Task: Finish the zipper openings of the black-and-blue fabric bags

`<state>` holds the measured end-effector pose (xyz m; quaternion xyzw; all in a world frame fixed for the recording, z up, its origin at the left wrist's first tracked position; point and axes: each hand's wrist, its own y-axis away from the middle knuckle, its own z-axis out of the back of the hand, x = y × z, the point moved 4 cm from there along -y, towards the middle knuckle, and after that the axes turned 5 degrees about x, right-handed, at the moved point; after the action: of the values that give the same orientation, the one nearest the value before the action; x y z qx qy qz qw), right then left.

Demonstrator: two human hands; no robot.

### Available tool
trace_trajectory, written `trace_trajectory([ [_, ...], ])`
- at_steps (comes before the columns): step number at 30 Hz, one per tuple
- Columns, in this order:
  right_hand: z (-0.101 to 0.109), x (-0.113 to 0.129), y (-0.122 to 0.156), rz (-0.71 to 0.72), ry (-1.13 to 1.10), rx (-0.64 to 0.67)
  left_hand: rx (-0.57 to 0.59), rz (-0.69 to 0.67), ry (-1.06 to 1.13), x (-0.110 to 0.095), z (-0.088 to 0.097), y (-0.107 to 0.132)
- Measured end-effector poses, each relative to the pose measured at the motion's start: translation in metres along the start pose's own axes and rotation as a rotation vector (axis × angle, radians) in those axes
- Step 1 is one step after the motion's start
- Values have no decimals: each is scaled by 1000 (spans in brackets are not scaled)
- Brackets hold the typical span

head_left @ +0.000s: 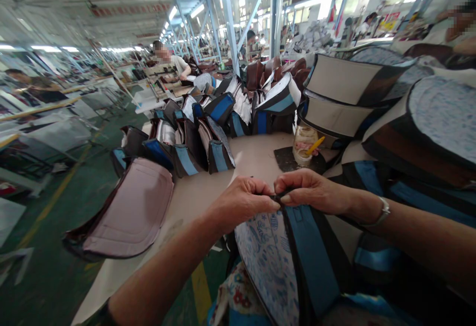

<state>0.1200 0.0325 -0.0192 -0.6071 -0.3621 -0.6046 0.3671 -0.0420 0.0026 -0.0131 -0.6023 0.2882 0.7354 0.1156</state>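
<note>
L hand [247, 199] and R hand [316, 192] both pinch the dark edge at the top of a bag [329, 251], thumbs vs. forefingers, fingertips nearly touching; what's btw them is too small to make out. Bag is near, just R of centre, tilted, low in front of the person, prob. part on the lap, above some floral cloth [238, 293]. Handling, at a guess: light, mostly soft; the blue-printed panel [266, 246] looks a bit stiff b/c it keeps its curve, the blue strip [310, 256] maybe slightly slick. Not fragile, but the thin edge could slip, so best hold = a pinch close on either side of the work spot, w/ the body propped below. Desk [204, 189] beyond is pale and smooth-looking, w/ a dark smudge or two. Just past the R hand: glass jar [300, 140] w/ a yellow tool [315, 146] in it, on a dark mat [284, 160]. L side: a pinkish flap bag [128, 209]; far side: rows of bags w/ blue strips [186, 160]; R side: big pale bags [342, 80], stacked. Room = large workshop, green floor [48, 271], blue steel posts [228, 18], co-worker [178, 65] at a machine, far L.
</note>
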Motion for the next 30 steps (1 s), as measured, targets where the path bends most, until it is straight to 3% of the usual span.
trace_trajectory([
  [3,1,1,3,4,26,-20,-15,6,-18,1,1,0],
  [7,0,13,2,57,246,-70,-33,-9,-86,0,1,0],
  [12,0,15,-3,-7,345,-101,-82,-55,-207,-4,4,0],
  [20,2,10,1,17,359,-239,1,-125,-451,-15,1,-2],
  [25,-1,20,10,205,555,-260,-9,-319,-605,-25,-4,2],
  [27,-3,25,14,326,661,-207,21,-301,-535,-26,-2,3],
  [30,-5,29,20,435,779,-118,58,-147,-317,-20,3,-1],
])
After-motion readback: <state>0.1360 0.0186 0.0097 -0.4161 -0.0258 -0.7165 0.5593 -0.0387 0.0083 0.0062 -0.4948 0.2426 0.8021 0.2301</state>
